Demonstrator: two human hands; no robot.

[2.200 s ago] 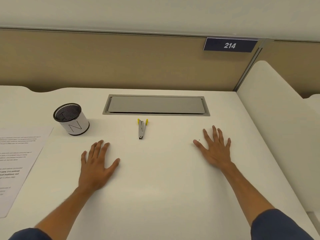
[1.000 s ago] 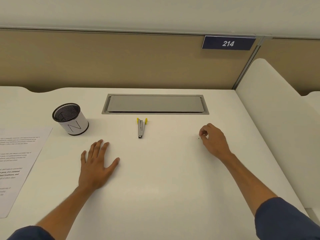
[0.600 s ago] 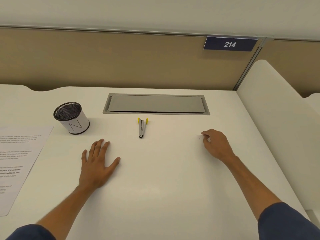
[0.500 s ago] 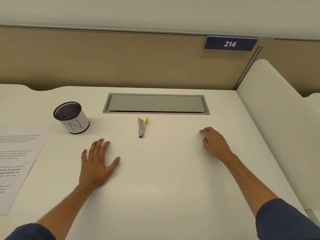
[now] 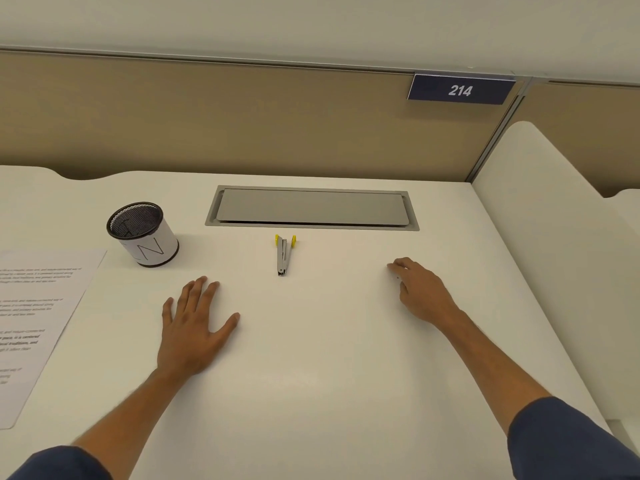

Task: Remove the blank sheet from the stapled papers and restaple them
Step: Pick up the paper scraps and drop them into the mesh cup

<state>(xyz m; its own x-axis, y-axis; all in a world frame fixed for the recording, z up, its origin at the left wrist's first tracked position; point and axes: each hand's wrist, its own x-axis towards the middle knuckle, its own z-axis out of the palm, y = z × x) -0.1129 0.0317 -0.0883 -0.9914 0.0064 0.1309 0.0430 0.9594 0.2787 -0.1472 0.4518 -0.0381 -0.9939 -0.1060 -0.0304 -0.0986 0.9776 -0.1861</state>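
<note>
Two hands are on the white desk [image 5: 329, 393], and we go from left to right. At nine o'clock a sheet with printed words [image 5: 38, 323] lies flat at the desk's edge; we cannot tell if it is one page or the stapled papers. At ten o'clock stands a mesh cup [image 5: 142, 233]. Our left hand [image 5: 194, 327] lies flat, fingers straight and spread, holding nothing. At twelve o'clock lies the small stapler [image 5: 283, 255], touched by no one. At two o'clock our right hand [image 5: 420, 292] has curled fingers over a tiny dark speck [image 5: 397, 278]; we cannot tell if they pinch it. We think the papers have not been picked up yet. Next we should reach to nine o'clock and pull the sheet close.
</note>
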